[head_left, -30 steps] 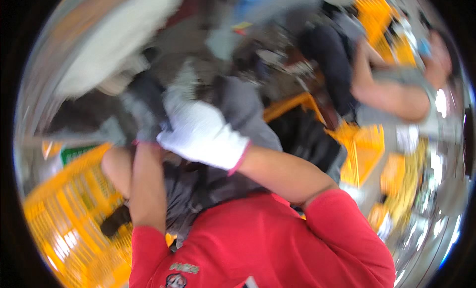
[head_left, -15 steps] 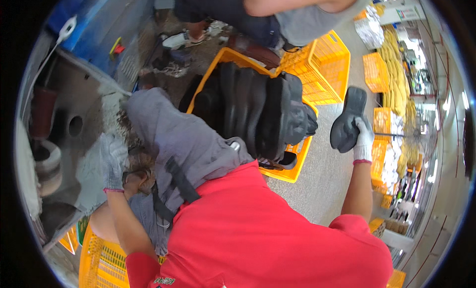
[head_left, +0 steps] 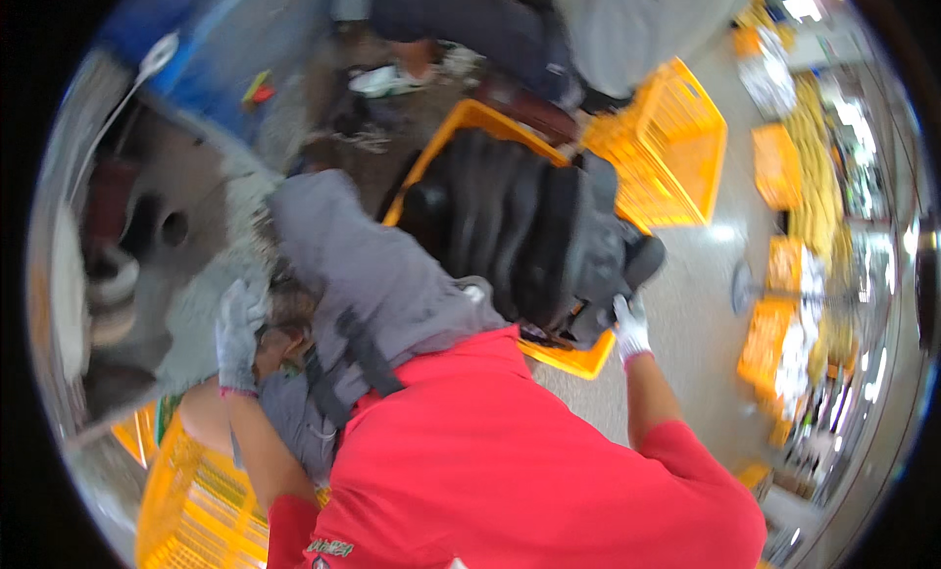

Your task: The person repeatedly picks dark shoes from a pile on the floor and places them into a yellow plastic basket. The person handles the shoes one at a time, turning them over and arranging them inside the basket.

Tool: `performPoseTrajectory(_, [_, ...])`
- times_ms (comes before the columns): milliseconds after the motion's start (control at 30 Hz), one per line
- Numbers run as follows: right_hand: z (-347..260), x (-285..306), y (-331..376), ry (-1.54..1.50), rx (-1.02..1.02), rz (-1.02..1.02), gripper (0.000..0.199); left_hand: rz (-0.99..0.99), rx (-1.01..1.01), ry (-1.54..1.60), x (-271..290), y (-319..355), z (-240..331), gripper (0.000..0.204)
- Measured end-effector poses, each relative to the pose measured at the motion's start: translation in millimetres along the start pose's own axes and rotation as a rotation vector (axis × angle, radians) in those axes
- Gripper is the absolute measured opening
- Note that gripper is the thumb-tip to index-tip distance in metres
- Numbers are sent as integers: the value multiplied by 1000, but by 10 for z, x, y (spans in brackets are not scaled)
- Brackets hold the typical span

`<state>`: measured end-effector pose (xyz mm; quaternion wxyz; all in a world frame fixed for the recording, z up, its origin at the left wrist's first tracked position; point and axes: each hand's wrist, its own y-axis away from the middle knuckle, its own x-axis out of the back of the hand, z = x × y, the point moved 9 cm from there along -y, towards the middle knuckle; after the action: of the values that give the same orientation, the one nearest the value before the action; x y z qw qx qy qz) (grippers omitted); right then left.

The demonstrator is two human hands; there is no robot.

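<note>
My right hand [head_left: 630, 326], in a white glove, grips a black moulded part [head_left: 627, 270] at the right end of a stack of similar black parts [head_left: 520, 231]. The stack stands on edge in a yellow plastic crate [head_left: 571, 358] in front of me. My left hand [head_left: 238, 334], in a grey glove, is raised at my left side with its fingers spread, next to the edge of a grey machine [head_left: 167, 236], and holds nothing. A grey apron [head_left: 363, 265] with dark straps hangs on my chest over a red shirt.
Another person [head_left: 608, 25] in dark trousers and a grey top bends over beyond the crate. More yellow crates stand at the right [head_left: 676, 148], far right [head_left: 774, 344] and lower left [head_left: 196, 500]. Grey floor [head_left: 686, 314] shows beside the stack.
My right hand has brought the black part in from the right and set it against the stack. My left hand has stayed by the grey machine. The view has tilted slightly.
</note>
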<state>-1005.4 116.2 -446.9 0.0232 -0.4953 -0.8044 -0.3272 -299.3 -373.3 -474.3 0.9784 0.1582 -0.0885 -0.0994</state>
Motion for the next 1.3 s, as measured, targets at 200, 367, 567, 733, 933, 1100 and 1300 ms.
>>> performPoseTrajectory(200, [95,-73,-75,-283,-264,-454,54,430,-648,-1300,272,1333,1108,58])
performPoseTrajectory(367, [-637,-685,-750,304,-55,-415,56,1008,-438,-576,1508,2481,917,39])
performPoseTrajectory(567, [-1854,-2583,-744,881,297,-455,53,1708,554,-622,2598,4195,-997,59])
performPoseTrajectory(733, [-3094,-3390,-625,1170,644,-412,51,1982,1390,376,2337,5507,-3104,112])
performPoseTrajectory(933, [-4564,-3931,26,1345,1044,-317,49,1960,341,955,2691,4940,-3909,120])
performPoseTrajectory(1100, [-4456,-4924,1981,1222,1567,-627,47,1658,1243,78,2665,4701,-2934,70])
performPoseTrajectory(1300, [-2218,-5391,5155,959,1907,-1683,52,1330,-348,1188,2069,3605,-613,49])
